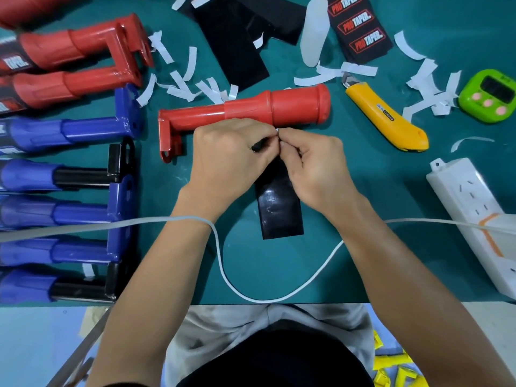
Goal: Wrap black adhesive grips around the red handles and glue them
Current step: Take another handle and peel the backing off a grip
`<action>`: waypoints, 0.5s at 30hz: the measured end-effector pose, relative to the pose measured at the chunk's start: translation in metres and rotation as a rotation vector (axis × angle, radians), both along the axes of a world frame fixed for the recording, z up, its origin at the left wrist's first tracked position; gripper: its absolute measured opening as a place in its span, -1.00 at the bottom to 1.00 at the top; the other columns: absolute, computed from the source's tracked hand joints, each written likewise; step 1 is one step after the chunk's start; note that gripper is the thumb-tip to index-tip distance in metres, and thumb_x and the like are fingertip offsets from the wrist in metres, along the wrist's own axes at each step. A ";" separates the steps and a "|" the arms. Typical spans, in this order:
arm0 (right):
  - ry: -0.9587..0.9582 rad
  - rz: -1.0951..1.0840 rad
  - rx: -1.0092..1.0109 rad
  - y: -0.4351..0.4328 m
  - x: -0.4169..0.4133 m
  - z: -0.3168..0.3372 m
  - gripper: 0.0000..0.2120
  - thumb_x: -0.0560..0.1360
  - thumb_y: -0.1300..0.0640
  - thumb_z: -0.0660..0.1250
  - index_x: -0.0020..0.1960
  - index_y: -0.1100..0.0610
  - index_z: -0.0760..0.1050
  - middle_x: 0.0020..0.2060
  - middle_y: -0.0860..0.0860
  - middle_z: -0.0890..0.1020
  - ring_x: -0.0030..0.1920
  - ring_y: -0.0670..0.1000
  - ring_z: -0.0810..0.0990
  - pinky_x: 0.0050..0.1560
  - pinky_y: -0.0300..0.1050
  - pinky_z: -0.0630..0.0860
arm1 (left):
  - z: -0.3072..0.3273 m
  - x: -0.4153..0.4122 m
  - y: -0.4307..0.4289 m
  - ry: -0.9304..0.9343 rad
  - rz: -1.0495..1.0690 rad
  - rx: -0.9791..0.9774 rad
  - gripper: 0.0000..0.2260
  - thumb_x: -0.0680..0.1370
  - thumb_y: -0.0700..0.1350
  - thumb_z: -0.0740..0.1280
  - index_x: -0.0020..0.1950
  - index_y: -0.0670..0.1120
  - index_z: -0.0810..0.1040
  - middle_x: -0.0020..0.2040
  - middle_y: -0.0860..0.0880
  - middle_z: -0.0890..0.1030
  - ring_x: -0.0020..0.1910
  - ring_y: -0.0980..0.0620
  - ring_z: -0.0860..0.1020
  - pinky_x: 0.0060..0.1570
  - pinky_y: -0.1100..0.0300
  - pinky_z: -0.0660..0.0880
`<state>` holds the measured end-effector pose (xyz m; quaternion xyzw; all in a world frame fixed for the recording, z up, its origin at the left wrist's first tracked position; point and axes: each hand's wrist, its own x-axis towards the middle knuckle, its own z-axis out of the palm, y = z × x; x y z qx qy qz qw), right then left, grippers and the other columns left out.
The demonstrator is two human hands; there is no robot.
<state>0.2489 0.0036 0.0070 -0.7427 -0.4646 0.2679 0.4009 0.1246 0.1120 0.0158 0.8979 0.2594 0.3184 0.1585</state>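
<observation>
Hands (pixel 231 155) (pixel 312 166) pinch glossy black rectangular grip (pixel 280 208) beside red handle (pixel 245 111).

A workshop bench, this was, a small assembly station and no home table. A teal work mat (pixel 279 269) covered the bench under both hands. Out past the left hand (pixel 229 155) lay rows of near-identical parts, red handles (pixel 83 43) farther off and blue handles (pixel 83 132) nearer: batch work, plainly. Beyond the right hand (pixel 315 166) sat a yellow utility knife (pixel 385 115), a green timer (pixel 488 93) and, nearer that wrist, a white power strip (pixel 469 208). Peeled white backing scraps (pixel 181 90) littered the mat ahead of both hands, around a stack of printed black grips (pixel 360 26), the same stock as the black grip strip (pixel 279 210) pinched between the two hands.
</observation>
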 end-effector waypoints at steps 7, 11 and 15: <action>-0.015 -0.004 -0.012 -0.002 -0.001 0.002 -0.79 0.65 0.32 0.24 -0.12 0.30 0.58 -0.41 0.12 0.47 -0.36 0.13 0.39 -0.28 0.08 0.38 | -0.007 0.002 0.000 -0.014 -0.018 0.041 -0.92 0.48 -0.25 0.49 -0.20 -0.14 0.75 -0.27 -0.05 0.72 -0.32 -0.08 0.67 -0.35 0.03 0.57; -0.012 -0.007 -0.012 -0.001 0.000 -0.001 -0.79 0.64 0.31 0.24 -0.13 0.30 0.56 -0.41 0.14 0.46 -0.35 0.13 0.38 -0.27 0.13 0.38 | -0.009 0.002 0.001 -0.031 -0.016 0.032 -0.93 0.47 -0.25 0.49 -0.21 -0.14 0.74 -0.27 -0.04 0.71 -0.33 -0.07 0.65 -0.33 0.05 0.57; 0.007 -0.002 0.009 0.000 0.002 -0.003 -0.80 0.65 0.31 0.25 -0.08 0.26 0.62 -0.37 0.12 0.53 -0.33 0.11 0.44 -0.24 0.11 0.42 | -0.009 0.003 0.000 -0.036 0.031 -0.083 -0.95 0.42 -0.26 0.49 -0.21 -0.13 0.73 -0.28 0.00 0.70 -0.36 0.14 0.47 -0.30 0.19 0.50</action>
